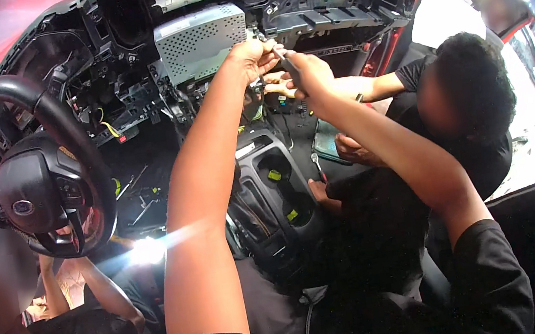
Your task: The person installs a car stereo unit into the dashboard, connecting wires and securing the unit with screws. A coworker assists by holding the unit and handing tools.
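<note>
Both of the person's arms are reaching up into a stripped car dashboard. The left hand (pixel 252 57) is closing its fingers around something small just below the perforated grey metal box (pixel 200 40); what it grips is hidden. The right hand (pixel 309 73) is wrapping around a dark tool (pixel 285 63), whose tip is disappearing behind the left hand. A co-worker's hand (pixel 280 84) is showing partly between them. The steering wheel (pixel 37 163) is sitting at the left.
</note>
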Tool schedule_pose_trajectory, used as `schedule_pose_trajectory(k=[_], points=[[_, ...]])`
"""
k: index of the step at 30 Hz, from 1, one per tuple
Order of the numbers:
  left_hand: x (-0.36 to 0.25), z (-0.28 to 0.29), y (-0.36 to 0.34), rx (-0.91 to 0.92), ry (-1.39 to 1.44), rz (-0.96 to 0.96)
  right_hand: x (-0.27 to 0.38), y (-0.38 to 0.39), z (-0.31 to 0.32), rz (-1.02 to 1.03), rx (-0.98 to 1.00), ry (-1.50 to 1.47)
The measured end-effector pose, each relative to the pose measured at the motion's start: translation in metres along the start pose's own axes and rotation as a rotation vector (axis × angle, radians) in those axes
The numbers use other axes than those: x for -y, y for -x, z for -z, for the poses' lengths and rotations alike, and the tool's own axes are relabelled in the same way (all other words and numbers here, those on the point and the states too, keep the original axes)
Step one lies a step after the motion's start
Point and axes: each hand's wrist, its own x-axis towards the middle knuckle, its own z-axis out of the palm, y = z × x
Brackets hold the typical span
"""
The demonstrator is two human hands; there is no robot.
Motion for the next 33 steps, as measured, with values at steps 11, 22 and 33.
schedule_pose_trajectory(k=[11,22,33], points=[[0.003,-0.006,-0.005,0.011,0.064,-0.049,0.015,-0.005,0.01,-0.331,0.216,-0.575],[0.004,-0.013,-0.008,-0.139,0.08,-0.093,-0.001,0.0,0.006,0.543,-0.074,0.879],[0.005,-0.014,-0.011,-0.252,0.032,-0.148,-0.003,-0.008,0.013,0.61,-0.075,0.924]])
